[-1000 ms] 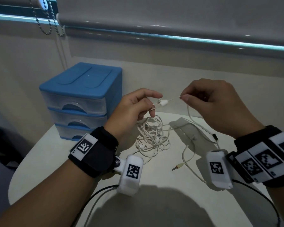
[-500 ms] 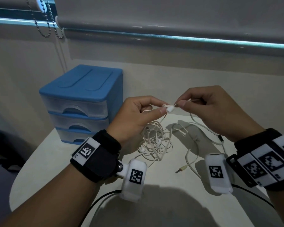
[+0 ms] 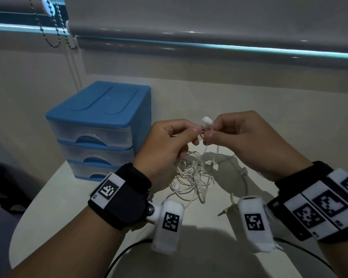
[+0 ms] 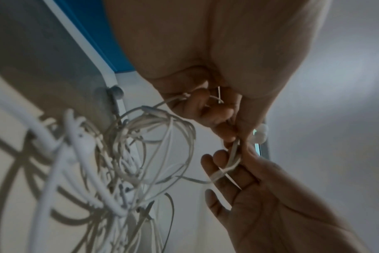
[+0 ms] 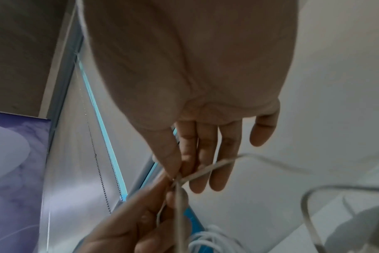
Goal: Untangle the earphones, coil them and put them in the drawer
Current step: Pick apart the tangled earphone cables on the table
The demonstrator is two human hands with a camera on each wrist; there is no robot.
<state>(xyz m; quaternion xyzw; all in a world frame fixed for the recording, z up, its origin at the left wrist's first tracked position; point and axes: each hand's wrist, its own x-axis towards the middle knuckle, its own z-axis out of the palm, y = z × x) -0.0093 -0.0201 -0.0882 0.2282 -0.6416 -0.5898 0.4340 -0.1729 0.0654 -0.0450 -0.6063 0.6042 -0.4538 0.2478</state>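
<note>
Table (image 3: pixel 72 197) dim; earphones (image 3: pixel 191 177) tangle blurred; pinch point hidden by fingertips (image 3: pixel 209 135).

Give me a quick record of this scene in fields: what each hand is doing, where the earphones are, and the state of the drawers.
left hand: pinches the earphone cable near the raised earbud
right hand: pinches the same cable right beside it
earbud: sticks up between the two hands
earphones: tangled bundle hanging onto the table
jack plug: lies on the table
drawer unit: blue, three drawers, all closed
stage: untangling, not yet coiled
</note>
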